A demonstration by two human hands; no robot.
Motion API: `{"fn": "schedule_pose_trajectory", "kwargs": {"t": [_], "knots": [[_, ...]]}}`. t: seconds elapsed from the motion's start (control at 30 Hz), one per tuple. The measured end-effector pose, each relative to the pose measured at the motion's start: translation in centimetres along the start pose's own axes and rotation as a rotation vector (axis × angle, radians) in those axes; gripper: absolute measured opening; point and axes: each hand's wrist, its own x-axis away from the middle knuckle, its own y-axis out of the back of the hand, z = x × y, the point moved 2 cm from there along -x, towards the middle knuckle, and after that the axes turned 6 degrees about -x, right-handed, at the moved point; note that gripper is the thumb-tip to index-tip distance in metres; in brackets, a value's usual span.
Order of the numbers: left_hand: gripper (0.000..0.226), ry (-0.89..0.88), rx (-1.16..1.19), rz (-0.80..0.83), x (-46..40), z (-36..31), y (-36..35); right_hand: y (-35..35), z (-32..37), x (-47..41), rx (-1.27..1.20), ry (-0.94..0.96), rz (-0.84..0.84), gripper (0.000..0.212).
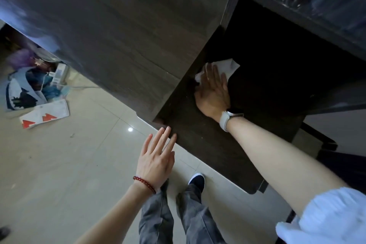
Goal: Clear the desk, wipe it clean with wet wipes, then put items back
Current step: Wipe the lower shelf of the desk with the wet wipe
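Observation:
My right hand (213,93), with a white watch on the wrist, lies flat on a white wet wipe (223,67) and presses it onto the dark wooden desk surface (198,140), deep in a shadowed recess. My left hand (158,156), a red bead bracelet at the wrist, is open with fingers spread; its fingertips touch the desk's front edge. A tall dark wood panel (128,35) rises to the left of the wipe.
Bags, cloth and a white carton with red arrows (45,117) lie on the tiled floor at the left. A dark shelf (309,12) hangs over the recess at the upper right. My legs and shoes (196,180) stand just before the desk edge.

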Motion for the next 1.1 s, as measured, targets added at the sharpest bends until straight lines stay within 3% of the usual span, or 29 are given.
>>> {"fn": "schedule_pose_trajectory", "kwargs": {"t": [0.07, 0.23, 0.3, 0.37, 0.5, 0.63, 0.73, 0.9, 1.0, 1.1], "knots": [[0.044, 0.006, 0.018, -0.007, 0.5, 0.4, -0.2, -0.4, 0.5, 1.6, -0.003, 0.075, -0.016, 0.063], [0.034, 0.057, 0.033, -0.048, 0.8, 1.7, -0.1, -3.1, 3.1, 10.4, 0.074, 0.512, 0.219, 0.057], [0.032, 0.057, 0.013, -0.045, 0.8, 2.1, -0.1, -2.6, 1.9, 9.6, 0.114, 0.607, 0.266, 0.054], [0.04, 0.052, 0.009, -0.032, 0.7, 2.3, 0.1, -1.1, -0.1, 6.4, 0.17, 0.535, 0.208, 0.054], [0.049, 0.114, -0.011, 0.019, 0.6, 2.4, 0.2, -0.2, -1.2, 3.1, 0.054, 0.008, 0.028, 0.06], [0.056, 0.258, 0.132, 0.045, 1.0, 3.6, 0.3, -3.6, 4.9, 10.2, 0.06, 0.256, 0.095, 0.052], [0.057, 0.231, 0.184, 0.059, 1.5, 3.8, 0.7, -3.8, 3.2, 15.6, 0.122, 0.368, 0.215, 0.047], [0.063, 0.163, 0.23, 0.117, 1.2, 3.1, 0.9, -1.5, -3.9, 21.1, 0.138, 0.322, 0.276, 0.047], [0.065, 0.193, 0.203, 0.166, 0.0, 3.0, 1.1, -1.6, -3.1, 20.6, 0.116, 0.255, 0.255, 0.05], [0.066, 0.201, 0.214, 0.183, -0.2, 3.5, 1.3, -2.8, 1.2, 17.6, 0.121, 0.307, 0.224, 0.052]]}}
